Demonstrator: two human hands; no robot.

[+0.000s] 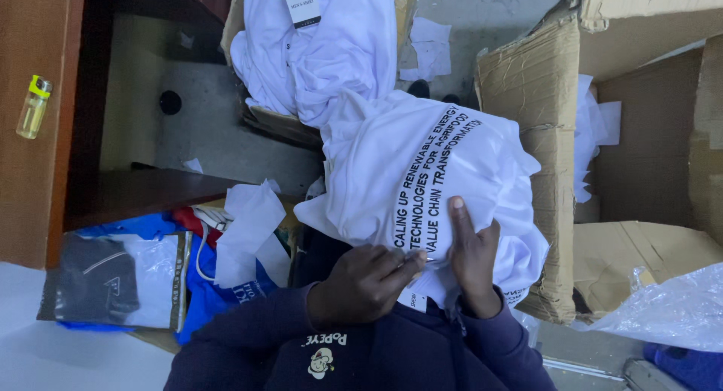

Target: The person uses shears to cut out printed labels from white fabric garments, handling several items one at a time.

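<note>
White shirt [422,165], black print: left hand [361,282] pinched its hem; right hand [474,259] lay flat on it, beside cardboard box [538,82].

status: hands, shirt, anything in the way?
Left hand pinching, right hand flat, both on white printed shirt. More white shirts piled behind. Cardboard boxes crowd right.

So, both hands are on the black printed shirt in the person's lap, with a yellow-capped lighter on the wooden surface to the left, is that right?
Not quite: the head view shows the printed shirt is white with black lettering, not black. The rest holds: the left hand and right hand both rest on it, and the yellow-capped lighter lies on the brown wooden surface to the left.
</note>
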